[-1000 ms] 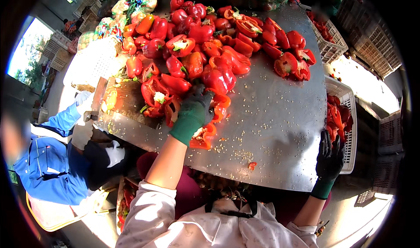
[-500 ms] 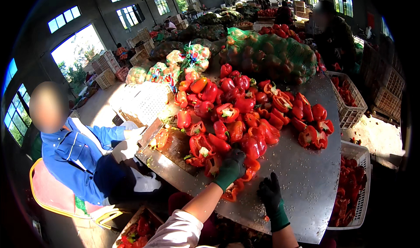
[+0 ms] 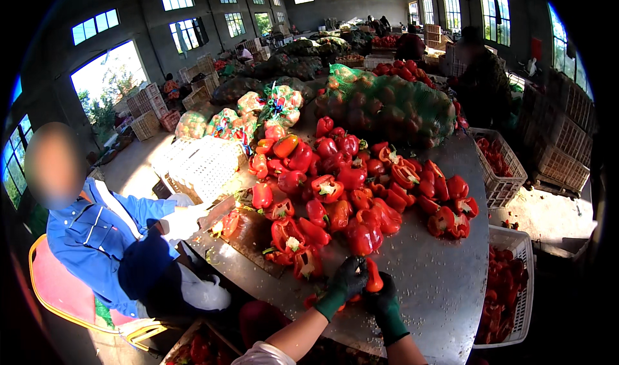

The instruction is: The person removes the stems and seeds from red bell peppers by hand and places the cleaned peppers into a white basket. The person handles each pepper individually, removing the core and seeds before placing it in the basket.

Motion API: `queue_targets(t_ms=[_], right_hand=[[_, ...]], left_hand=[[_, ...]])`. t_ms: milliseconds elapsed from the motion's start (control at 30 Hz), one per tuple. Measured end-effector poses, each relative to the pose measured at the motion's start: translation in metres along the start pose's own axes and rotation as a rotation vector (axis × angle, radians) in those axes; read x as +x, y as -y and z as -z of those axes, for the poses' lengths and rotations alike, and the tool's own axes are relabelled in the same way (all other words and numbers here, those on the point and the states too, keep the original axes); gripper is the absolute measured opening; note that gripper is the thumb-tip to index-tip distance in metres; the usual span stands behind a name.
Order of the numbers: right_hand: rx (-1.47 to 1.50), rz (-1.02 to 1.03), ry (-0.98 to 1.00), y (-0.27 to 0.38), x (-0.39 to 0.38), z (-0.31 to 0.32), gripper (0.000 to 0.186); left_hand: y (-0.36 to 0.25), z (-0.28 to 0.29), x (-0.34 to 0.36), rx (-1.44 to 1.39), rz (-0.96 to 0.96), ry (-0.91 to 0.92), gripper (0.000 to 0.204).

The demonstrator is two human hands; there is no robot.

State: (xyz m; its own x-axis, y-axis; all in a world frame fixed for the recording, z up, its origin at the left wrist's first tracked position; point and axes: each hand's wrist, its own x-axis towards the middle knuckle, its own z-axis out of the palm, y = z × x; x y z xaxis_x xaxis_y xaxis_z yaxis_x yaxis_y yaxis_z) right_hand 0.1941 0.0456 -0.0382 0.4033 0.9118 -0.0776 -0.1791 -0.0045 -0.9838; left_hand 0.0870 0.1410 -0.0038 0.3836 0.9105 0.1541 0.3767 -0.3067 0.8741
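Both my hands wear dark gloves with green cuffs and meet at the near edge of a metal table. Between them is a red bell pepper piece. My right hand is closed around its lower end, and my left hand has its fingers curled against its left side. More pepper pieces lie partly hidden by my left wrist. Just beyond, a large heap of red bell peppers covers the middle of the table, some whole and some cut open with pale cores showing.
A person in a blue jacket sits at the left, by a wooden board. White crates of peppers stand along the right side. A green net sack lies behind the heap. Seeds are scattered over the metal.
My left hand has drawn back from the heap toward my right hand, bringing the red pepper piece. My right hand, previously apart with nothing in it, has closed on it. The view has shifted slightly.
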Motion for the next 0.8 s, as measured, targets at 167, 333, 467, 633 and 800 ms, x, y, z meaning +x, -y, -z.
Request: queue_targets(t_ms=[167,333,467,633,800], right_hand=[[0.295,0.168,-0.068,0.03,-0.014,-0.017,0.069],[0.307,-0.014,-0.084,0.029,-0.024,-0.007,0.05],[0.257,0.051,-0.137,0.027,-0.026,0.001,0.034],[0.068,0.147,-0.246,0.011,-0.023,0.03,0.029],[0.397,0.017,-0.181,0.011,-0.04,0.049,0.024]], left_hand=[[-0.012,-0.006,-0.007,-0.232,0.019,0.129,0.019],[-0.02,-0.012,-0.012,-0.096,-0.281,0.057,0.02],[-0.01,-0.003,-0.004,0.197,-0.625,-0.035,0.018],[-0.023,0.016,0.03,0.159,-0.476,-0.12,0.024],[-0.053,0.124,0.015,-0.225,0.009,0.028,0.014]])
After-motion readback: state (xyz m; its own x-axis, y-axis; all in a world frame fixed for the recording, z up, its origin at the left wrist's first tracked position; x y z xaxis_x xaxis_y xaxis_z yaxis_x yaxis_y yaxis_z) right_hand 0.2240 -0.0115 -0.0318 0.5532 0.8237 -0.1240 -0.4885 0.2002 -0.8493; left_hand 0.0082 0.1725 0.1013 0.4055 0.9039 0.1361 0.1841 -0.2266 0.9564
